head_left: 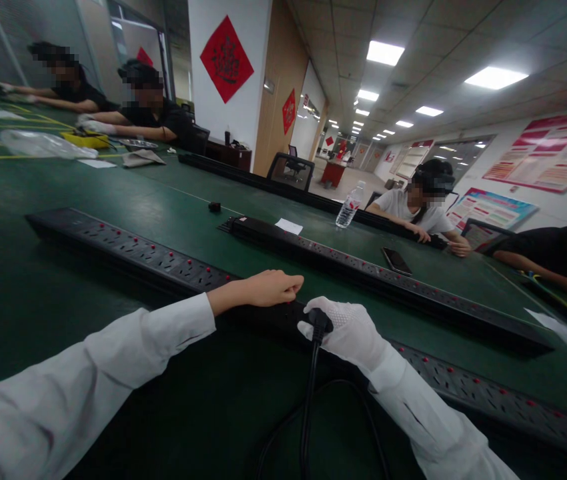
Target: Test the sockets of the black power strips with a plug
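Observation:
A long black power strip (128,250) with red switches lies across the green table (38,293) in front of me. My bare left hand (268,288) rests on top of the strip, fingers curled over it. My right hand (348,328), in a white glove, grips a black plug (319,321) pressed against the strip beside the left hand. The plug's black cable (308,407) hangs down toward me and loops below. Both of my arms wear white sleeves.
A second black power strip (363,267) lies parallel behind, with a phone (396,261), a paper slip (289,226) and a water bottle (349,206) near it. Other people sit at the far left and right sides of the table. A yellow tray (86,139) sits far left.

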Demonstrator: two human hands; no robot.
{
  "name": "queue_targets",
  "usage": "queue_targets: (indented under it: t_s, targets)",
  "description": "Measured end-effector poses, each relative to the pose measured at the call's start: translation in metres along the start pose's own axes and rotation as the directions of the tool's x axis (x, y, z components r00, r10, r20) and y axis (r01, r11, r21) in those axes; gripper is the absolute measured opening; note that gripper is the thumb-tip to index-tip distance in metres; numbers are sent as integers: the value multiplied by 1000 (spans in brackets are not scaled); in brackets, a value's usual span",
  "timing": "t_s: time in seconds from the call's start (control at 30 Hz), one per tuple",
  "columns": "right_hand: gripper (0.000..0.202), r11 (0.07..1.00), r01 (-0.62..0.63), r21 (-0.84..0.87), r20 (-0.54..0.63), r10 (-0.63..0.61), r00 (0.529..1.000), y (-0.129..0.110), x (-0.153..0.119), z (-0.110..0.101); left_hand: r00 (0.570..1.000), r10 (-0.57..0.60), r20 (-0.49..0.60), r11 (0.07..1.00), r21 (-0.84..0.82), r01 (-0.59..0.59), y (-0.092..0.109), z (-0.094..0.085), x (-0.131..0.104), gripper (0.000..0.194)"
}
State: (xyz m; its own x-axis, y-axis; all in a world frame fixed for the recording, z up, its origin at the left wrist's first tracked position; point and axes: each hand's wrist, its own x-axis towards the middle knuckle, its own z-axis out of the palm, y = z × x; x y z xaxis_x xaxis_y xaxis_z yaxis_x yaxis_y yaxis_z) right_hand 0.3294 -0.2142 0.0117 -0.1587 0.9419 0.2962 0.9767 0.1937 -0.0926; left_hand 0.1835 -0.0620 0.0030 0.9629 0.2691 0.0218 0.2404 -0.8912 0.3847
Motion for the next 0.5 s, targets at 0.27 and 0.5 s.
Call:
queue_targets:
  t_s: [0.27,0.5]
  targets:
    - [25,1000,7,0,-10,-7,1000,-1,0,-1,999,41,-29,997,-67,-43,-1,1,3,8]
    - [25,1000,17,6,-21,-17,1000,-1,-1,-3,986,126,-109,991,-28,-130,1,-1,3,10]
